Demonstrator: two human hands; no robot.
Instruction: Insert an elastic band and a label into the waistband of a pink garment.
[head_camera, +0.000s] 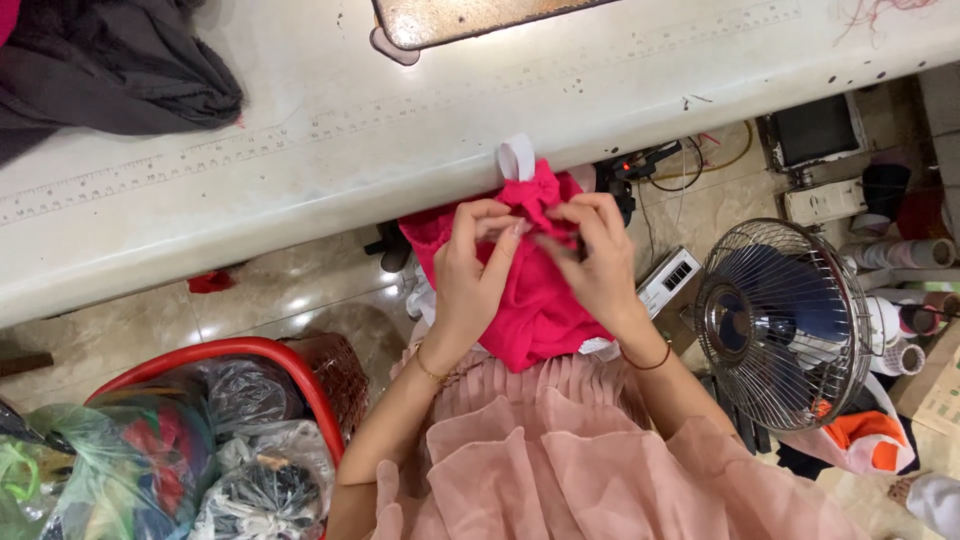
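**A:** Pink garment (540, 300) sits in the lap, just under the white desk (300, 190) edge. Left hand (470, 275) and right hand (600, 265) both pinch its bunched top.

**B:** Room's cluttered tbh: tiled floor (280, 300), red basket (300, 370) of bagged scraps on the left, metal fan (780, 320) on the right, grey cloth (110, 70) on the desk.

Both bare forearms rise from the lower centre of the frame and converge toward the middle, elbows spread apart. The left hand (472, 268) sits left of centre, wrist bent, fingers curled inward with thumb and fingertips pinched together. The right hand (597, 258) mirrors it just beside, fingers bent and drawn in toward the left (fingertips of the two hands nearly meeting). A thin bracelet circles each wrist.
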